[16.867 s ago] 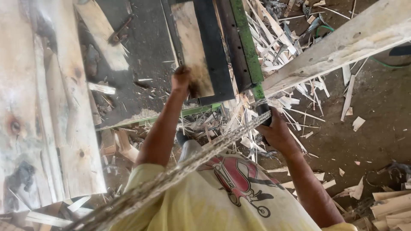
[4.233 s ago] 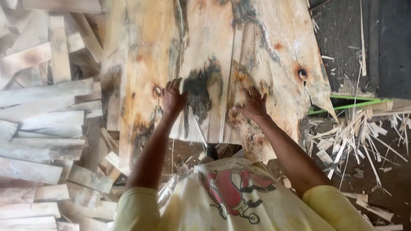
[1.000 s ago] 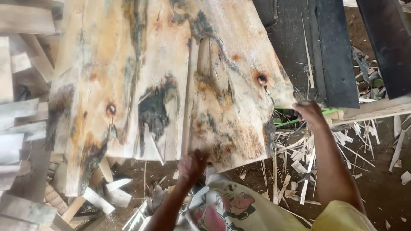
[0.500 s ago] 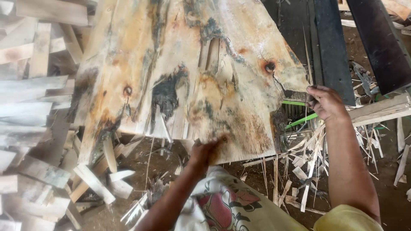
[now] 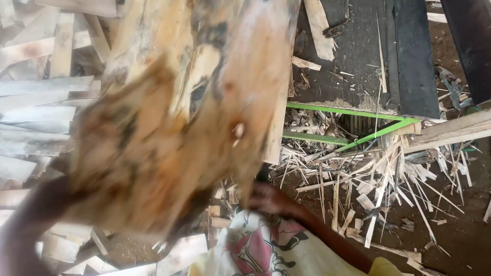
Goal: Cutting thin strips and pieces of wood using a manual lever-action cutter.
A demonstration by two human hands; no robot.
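Veneer sheet (image 5: 174,128), blurred, raised and tilted over the plank pile (image 5: 36,122), mid-lift I judge. Left hand (image 5: 30,220) underneath at its lower left, fingers too blurred to tell. Right hand (image 5: 271,197) at lower edge, fingers curled on it. Next: steady grip, level it.

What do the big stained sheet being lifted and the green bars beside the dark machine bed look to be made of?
The big tan sheet with dark stains looks like thin raw wood veneer: knots, grain streaks, ragged unfinished edges, though motion blurs it. The bright green bars look like painted metal framing: straight, even colour, glossy. The right hand is at the sheet's lower edge; the left arm is a blur, its grip unclear.
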